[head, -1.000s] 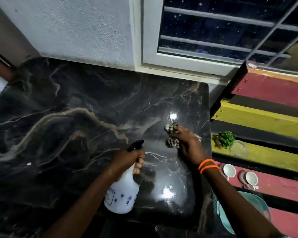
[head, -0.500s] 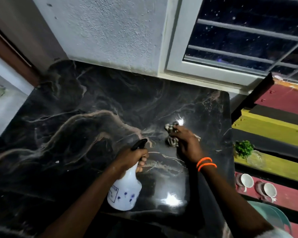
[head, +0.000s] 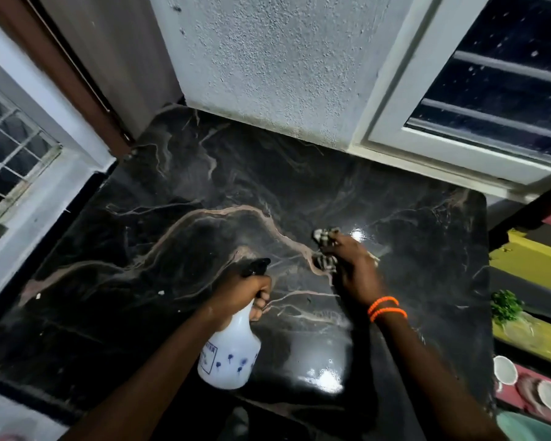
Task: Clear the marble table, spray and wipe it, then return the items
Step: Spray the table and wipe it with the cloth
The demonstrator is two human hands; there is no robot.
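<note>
Item: black marble table (head: 172, 313), mid-wipe, items already cleared off.

My right hand (head: 353, 268) presses a bunched patterned cloth (head: 325, 246) flat on the slab, right of centre, fingers curled over it. My left hand (head: 242, 291) grips the neck of the white spray bottle (head: 229, 354), nozzle pointing far-right toward the cloth. Unwiped marble stretches left and far of the cloth. Cups (head: 506, 370) and a small plant (head: 506, 305) wait on the painted slatted bench (head: 535, 262) at right.
</note>
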